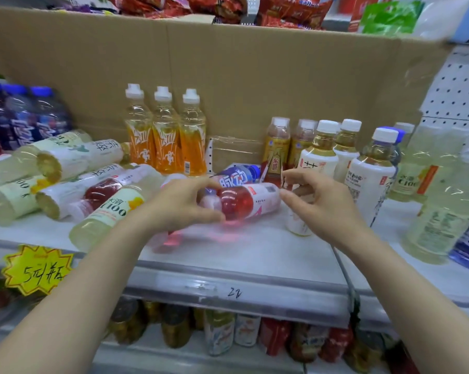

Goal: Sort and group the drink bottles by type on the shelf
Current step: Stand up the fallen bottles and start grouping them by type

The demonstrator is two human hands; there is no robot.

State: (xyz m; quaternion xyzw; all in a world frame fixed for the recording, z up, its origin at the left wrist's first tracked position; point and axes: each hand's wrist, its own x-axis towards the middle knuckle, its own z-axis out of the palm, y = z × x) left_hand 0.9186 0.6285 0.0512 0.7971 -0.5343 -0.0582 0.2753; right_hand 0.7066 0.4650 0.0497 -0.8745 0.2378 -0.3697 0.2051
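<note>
A red drink bottle (248, 201) with a white label lies on its side in the middle of the white shelf (255, 247). My left hand (182, 203) grips its cap end, fingers curled around the neck. My right hand (314, 195) hovers at the bottle's base, fingers spread and just clear of it. A blue bottle (236, 177) lies behind it. Three orange bottles (165, 136) stand upright at the back. Another red bottle (101, 193) lies among pale yellow bottles (103, 214) on the left. White-labelled tea bottles (368, 168) stand on the right.
A cardboard wall (228, 76) backs the shelf. Blue-capped bottles (20, 117) stand at far left, pale C100 bottles (443, 201) at far right. A yellow price tag (36, 268) hangs on the shelf's front edge. Cans (219, 330) fill the shelf below.
</note>
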